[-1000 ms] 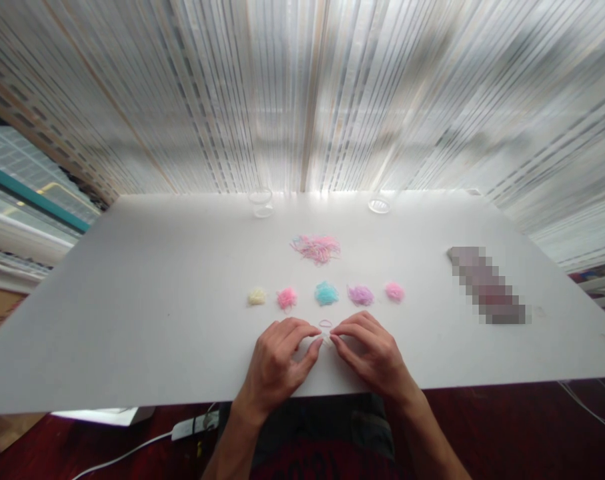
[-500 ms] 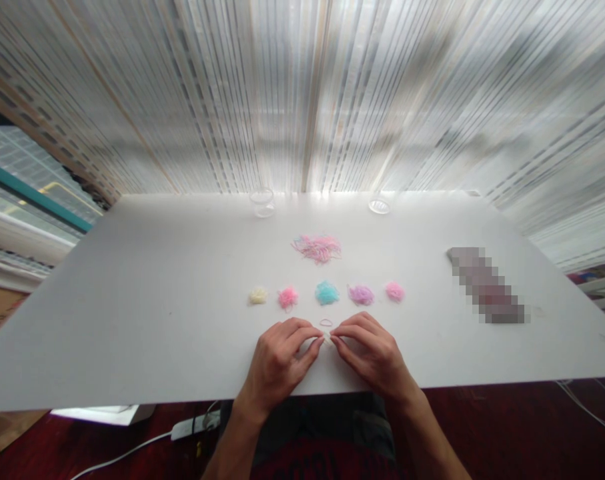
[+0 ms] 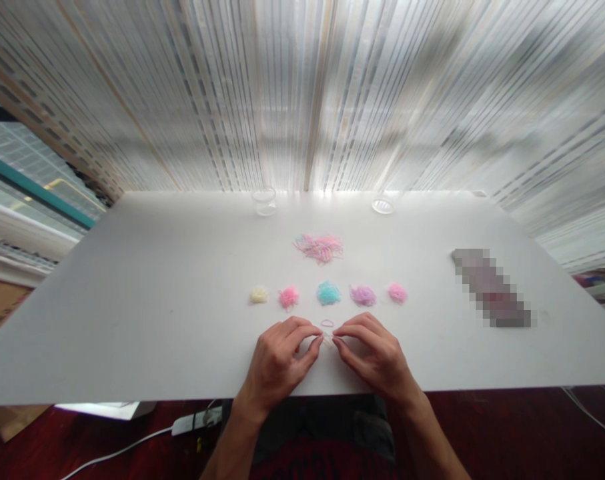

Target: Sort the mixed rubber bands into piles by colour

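Thumb and forefinger of my left hand (image 3: 285, 353) pinch one side of small, pale rubber bands (image 3: 327, 339). My right hand (image 3: 371, 353) pinches the other side, a short gap away. How many bands the fingertips hold is too small to tell. Just beyond them a single pinkish-purple rubber band (image 3: 327, 323) lies on the white table (image 3: 132, 320). Past that, a row of small rubber-band piles runs left to right: pale yellow (image 3: 258, 295), bright pink (image 3: 289, 297), turquoise (image 3: 328, 293), purple (image 3: 363, 295) and light pink (image 3: 397, 293).
A mixed heap of rubber bands (image 3: 319, 247) lies behind the row. At the back edge stand a clear cup (image 3: 265, 202) and a clear round lid (image 3: 383, 207). A blurred-out flat object (image 3: 492, 288) lies on the right. Striped curtains (image 3: 302, 100) hang behind the table.
Both hands stay nearly in place, still pinching; the fingertips came slightly closer, then moved a little apart. The piles have not been disturbed. The view has shifted slightly.
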Available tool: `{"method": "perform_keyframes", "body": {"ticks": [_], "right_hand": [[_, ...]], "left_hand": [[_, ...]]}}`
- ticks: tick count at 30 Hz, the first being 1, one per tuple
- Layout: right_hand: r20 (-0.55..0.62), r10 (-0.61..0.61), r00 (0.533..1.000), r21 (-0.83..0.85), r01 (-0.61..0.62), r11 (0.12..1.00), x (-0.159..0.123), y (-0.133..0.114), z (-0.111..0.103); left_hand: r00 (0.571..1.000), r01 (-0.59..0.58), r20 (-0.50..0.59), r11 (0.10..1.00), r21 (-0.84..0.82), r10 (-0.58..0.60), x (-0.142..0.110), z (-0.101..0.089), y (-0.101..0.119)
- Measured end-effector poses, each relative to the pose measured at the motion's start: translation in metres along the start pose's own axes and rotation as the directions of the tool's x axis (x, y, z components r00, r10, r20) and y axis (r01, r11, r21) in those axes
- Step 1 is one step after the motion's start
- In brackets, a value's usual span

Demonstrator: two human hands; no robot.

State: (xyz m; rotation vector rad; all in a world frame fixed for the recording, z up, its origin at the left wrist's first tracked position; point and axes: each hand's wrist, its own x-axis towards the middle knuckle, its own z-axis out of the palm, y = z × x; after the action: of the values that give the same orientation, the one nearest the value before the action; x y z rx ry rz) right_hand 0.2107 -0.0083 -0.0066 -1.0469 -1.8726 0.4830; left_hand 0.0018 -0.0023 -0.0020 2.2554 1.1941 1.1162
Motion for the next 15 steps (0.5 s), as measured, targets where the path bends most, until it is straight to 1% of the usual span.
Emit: {"method": "perform_keyframes", "body": {"ticks": [8,12,15], "right_hand": [[-0.007,0.016,1.000,-0.017,-0.017,1.000,0.0007,-0.0007,-0.0002],[-0.004,0.011,1.000,-0.017,-0.011,1.000,0.0006,0.0002,-0.0002],[-0.012,0.019,1.000,-0.018,-0.019,1.000,0.0003,0.0005,-0.0002]], "left_hand": [[1.000,0.001,0.000,1.000,0.002,-0.001,0.0001,-0.0003,0.0001],[1.000,-0.012,-0.021,1.000,-0.005,0.012,-0.0005,0.0003,0.0009],[0.998,0.013,-0.062,1.000,-0.014,-0.013,0.0003,-0.0022,0.0006]]}}
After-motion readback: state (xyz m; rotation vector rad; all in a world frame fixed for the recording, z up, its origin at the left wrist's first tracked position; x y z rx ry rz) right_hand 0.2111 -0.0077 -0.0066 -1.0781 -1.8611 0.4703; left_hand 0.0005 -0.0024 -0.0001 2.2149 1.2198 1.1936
